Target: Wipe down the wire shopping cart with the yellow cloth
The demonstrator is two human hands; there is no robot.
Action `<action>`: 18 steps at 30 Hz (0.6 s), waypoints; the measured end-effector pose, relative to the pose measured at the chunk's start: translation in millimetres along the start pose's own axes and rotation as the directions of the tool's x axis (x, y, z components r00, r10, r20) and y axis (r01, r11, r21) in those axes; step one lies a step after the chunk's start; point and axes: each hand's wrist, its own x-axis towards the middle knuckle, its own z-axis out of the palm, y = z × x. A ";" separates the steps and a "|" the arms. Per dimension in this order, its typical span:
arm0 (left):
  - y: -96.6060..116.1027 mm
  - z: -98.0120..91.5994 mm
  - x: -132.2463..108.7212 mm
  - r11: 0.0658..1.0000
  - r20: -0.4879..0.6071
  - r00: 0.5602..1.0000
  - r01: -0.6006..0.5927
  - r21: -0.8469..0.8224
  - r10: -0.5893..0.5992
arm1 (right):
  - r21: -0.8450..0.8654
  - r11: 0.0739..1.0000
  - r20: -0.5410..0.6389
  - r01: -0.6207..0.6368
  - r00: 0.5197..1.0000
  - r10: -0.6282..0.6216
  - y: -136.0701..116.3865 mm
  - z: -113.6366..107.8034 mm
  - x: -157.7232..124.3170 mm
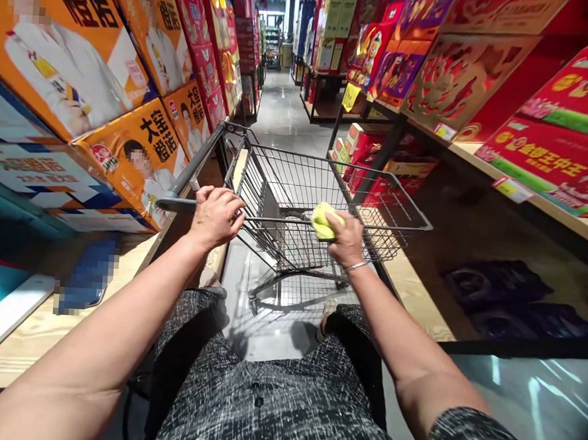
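Observation:
A grey wire shopping cart (296, 253) stands sideways in front of me, its handle (187, 173) to the left. My left hand (218, 217) is closed over the cart's near top corner beside the handle's end; its fingertips curl out of sight. In my right hand (347, 240) is a crumpled yellow-green cloth (326, 221), gripped at the near top rail of the basket. The cloth covers a short piece of that rail. Through the wires, the floor and the cart's lower frame show, along with a flat grey panel (271, 205) near the handle end.
Orange cartons (133, 150) are stacked close on the left, above a wooden ledge (122, 262) bearing a blurred dark blue object (87, 274). Shelves on the right hold red gift boxes (561, 157). Between them an aisle (281, 103) runs away beyond the cart.

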 end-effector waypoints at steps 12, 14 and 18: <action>8.4 26.1 2.8 1.000 0.322 0.947 -0.002 -0.014 0.007 | 0.205 0.909 0.111 0.364 0.914 -0.391 -108.5 98.9 12.5; 2.5 28.7 3.2 1.000 0.323 0.946 -0.021 0.007 0.017 | 0.184 0.921 0.249 0.344 0.890 -0.382 -85.7 108.9 -19.3; -6.3 34.4 6.3 0.999 0.299 0.954 -0.033 -0.004 0.032 | 0.107 0.953 0.390 0.282 0.870 -0.301 -42.6 117.7 -86.5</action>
